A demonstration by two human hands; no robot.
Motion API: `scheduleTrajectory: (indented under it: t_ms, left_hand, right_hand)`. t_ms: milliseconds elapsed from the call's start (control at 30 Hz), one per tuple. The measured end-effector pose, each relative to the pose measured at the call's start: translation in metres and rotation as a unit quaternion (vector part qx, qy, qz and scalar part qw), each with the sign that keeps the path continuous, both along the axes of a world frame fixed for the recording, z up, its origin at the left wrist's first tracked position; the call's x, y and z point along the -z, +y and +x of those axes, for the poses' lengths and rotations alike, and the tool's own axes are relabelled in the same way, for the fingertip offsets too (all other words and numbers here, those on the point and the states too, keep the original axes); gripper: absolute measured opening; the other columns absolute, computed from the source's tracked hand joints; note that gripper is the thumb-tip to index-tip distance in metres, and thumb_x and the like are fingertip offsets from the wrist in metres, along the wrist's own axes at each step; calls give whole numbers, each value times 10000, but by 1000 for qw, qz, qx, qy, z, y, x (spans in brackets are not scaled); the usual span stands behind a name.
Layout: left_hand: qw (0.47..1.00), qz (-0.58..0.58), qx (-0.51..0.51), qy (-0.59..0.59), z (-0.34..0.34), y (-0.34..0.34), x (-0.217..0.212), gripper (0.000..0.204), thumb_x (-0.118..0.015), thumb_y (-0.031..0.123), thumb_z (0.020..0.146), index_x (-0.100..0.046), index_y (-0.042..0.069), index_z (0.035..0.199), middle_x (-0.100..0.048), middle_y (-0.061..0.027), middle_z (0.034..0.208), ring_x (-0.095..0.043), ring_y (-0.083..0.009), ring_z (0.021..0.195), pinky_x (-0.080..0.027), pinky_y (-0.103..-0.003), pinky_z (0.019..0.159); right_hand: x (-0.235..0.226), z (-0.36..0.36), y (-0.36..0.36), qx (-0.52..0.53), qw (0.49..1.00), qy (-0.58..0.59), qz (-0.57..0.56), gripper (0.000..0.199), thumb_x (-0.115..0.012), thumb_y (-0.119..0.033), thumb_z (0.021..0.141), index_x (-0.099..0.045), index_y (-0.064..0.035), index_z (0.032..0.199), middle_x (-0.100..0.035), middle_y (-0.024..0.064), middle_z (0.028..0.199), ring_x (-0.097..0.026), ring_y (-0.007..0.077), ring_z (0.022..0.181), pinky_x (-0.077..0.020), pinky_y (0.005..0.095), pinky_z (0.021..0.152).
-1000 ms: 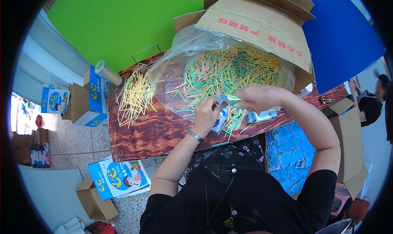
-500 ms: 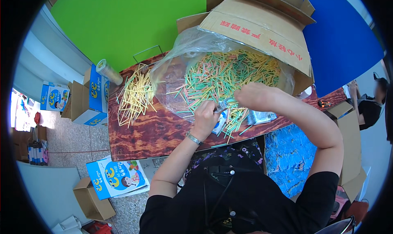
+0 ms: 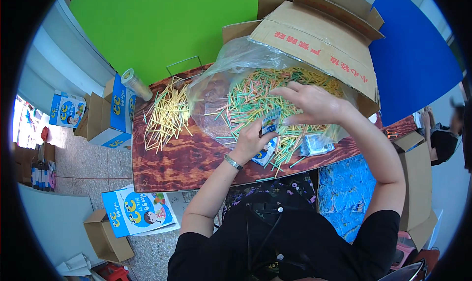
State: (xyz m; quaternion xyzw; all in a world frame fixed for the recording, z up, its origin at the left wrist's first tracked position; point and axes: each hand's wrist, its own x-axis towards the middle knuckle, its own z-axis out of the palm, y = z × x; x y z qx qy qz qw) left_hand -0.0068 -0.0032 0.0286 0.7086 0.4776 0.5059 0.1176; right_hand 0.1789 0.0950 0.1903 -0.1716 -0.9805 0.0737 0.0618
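Note:
My left hand (image 3: 252,139), with a watch on its wrist, pinches a small blue printed packet (image 3: 270,122) held upright over the table. Just right of it my right hand (image 3: 314,104) hovers above the sticks, thumb and fingers apart, and nothing shows in its grasp. Beneath both hands a large heap of thin pink, green and yellow sticks (image 3: 250,91) spills from a clear plastic bag (image 3: 206,84). Another blue-and-white packet (image 3: 264,154) lies under my left hand, partly covered. Several more packets (image 3: 316,145) lie together below my right forearm.
Pale yellow sticks (image 3: 169,114) form a separate pile at left, beside a clear round canister (image 3: 136,84). An open cardboard carton (image 3: 314,45) lies on its side behind the heap. Blue printed boxes (image 3: 140,212) stand around the wooden-patterned table (image 3: 172,170). Someone works at far right.
My right hand has lifted off the packet and opened, moving slightly up. The packet in my left hand now stands more upright and in fuller view.

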Motion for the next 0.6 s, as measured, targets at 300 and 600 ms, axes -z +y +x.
scheduleTrajectory:
  t_ms: [300, 600]
  left_hand:
    - [997, -59, -17, -50, -17, 4, 0, 567, -812, 220, 730, -557, -1, 1186, -666, -158, 983, -666, -302, 861, -524, -385, 727]
    - [932, -230, -132, -247, -99, 1, 41, 196, -652, 192, 910, -695, 5, 950, -677, -13, 788, -566, -33, 706, -476, -239, 618]
  right_hand:
    - [78, -24, -12, 36, 981, 184, -46, 299, -660, -62, 834, -622, -97, 1128, -654, 103, 884, -659, 286, 780, -539, 379, 663]
    - [137, -16, -18, 169, 970, 117, -133, 320, -719, -241, 815, -620, -89, 1079, -647, 106, 892, -663, 284, 774, -540, 403, 643]
